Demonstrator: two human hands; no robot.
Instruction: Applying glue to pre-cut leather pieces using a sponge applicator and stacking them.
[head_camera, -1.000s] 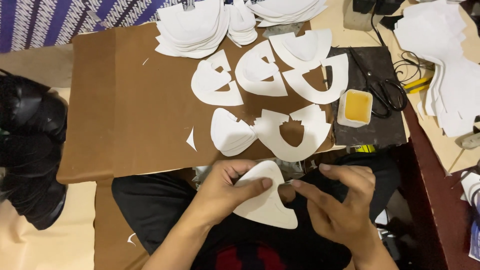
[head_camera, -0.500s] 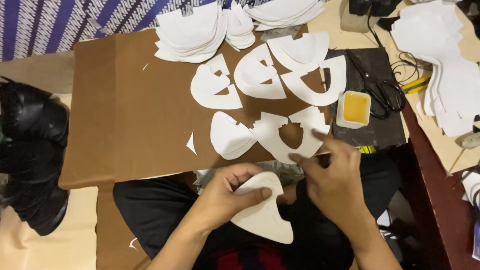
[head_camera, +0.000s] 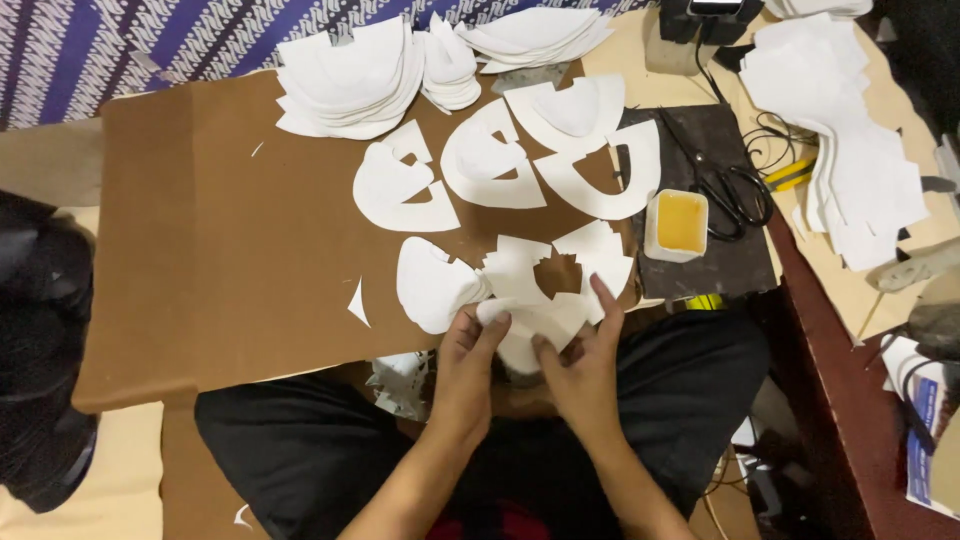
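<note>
Hands together at the near edge of the brown worktop: left hand and right hand both pinch a white piece; six cut pieces lie beyond, stacks far; glue tub right; work looks midway.

Even, fairly bright overhead light leaves the white cut pieces near glare against the brown board, shadows soft and short, the near lap dim, with slight softness and wide-angle bending toward the edges
</note>
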